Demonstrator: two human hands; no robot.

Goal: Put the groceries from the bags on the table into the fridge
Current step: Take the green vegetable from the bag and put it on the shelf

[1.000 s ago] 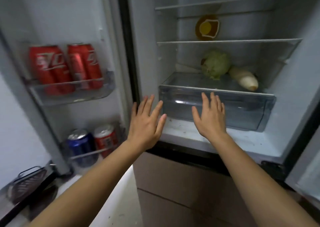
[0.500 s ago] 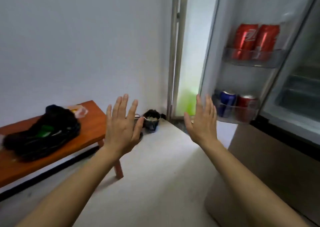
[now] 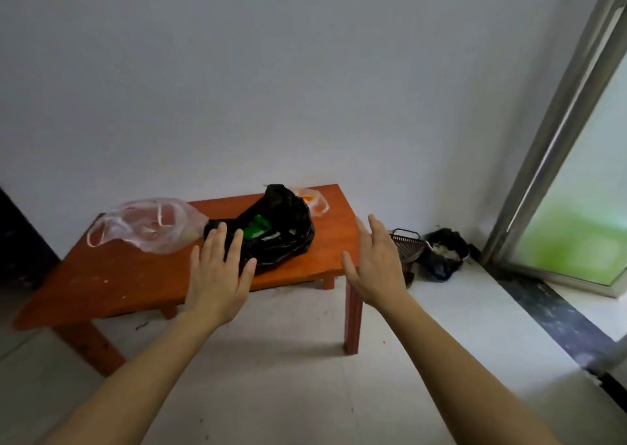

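The left hand (image 3: 217, 271) and the right hand (image 3: 376, 264) are empty, fingers spread, near the black bag (image 3: 281, 241) in the middle of the table (image 3: 101, 281). I think one hand should hold the bag mouth open while the other takes out the green item (image 3: 258, 230).

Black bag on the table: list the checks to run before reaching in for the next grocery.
1. Hands free: left hand and right hand are both open and hold nothing: ok.
2. Black bag open: its mouth gapes and a green item shows inside: ok.
3. Bag seated: it rests fully on the table: ok.
4. Bag within reach: cannot tell.
5. Contents of the clear bag and the orange bag: cannot tell.
6. Fridge door open: the fridge is out of view: cannot tell.
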